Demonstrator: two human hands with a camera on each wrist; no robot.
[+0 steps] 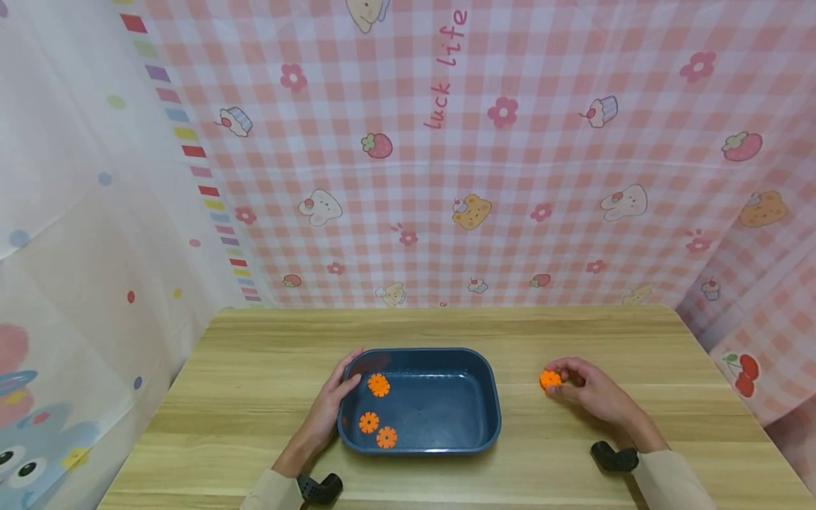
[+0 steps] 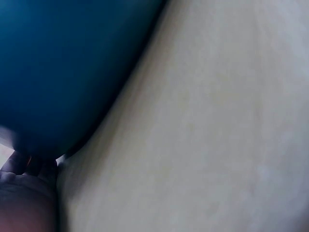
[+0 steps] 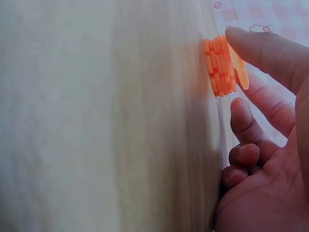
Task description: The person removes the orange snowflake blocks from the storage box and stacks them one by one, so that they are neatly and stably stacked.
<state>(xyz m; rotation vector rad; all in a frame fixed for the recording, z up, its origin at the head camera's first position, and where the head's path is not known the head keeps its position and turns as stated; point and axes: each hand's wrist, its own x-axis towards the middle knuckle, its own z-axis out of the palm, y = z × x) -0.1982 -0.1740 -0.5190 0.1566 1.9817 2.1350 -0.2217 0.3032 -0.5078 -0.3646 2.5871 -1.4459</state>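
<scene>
A dark blue rectangular basin point(image 1: 433, 414) sits on the table, with several orange notched discs point(image 1: 386, 437) lying in its left part. My left hand point(image 1: 326, 409) grips the basin's left end, thumb over the rim; in the left wrist view its fingers point(image 2: 29, 166) are by the basin's outer wall point(image 2: 72, 72). Right of the basin, my right hand point(image 1: 593, 388) is at a small stack of orange notched discs point(image 3: 218, 67). Its thumb and a finger pinch the tilted top disc point(image 3: 240, 70), while the other fingers curl loosely beside it.
The wood-grain table point(image 1: 255, 361) carries the basin and the stack. A pink checked cloth point(image 1: 446, 248) hangs behind its far edge, and a white dotted cloth point(image 1: 159, 234) hangs on the left. Dark devices point(image 1: 615, 457) are worn at both wrists.
</scene>
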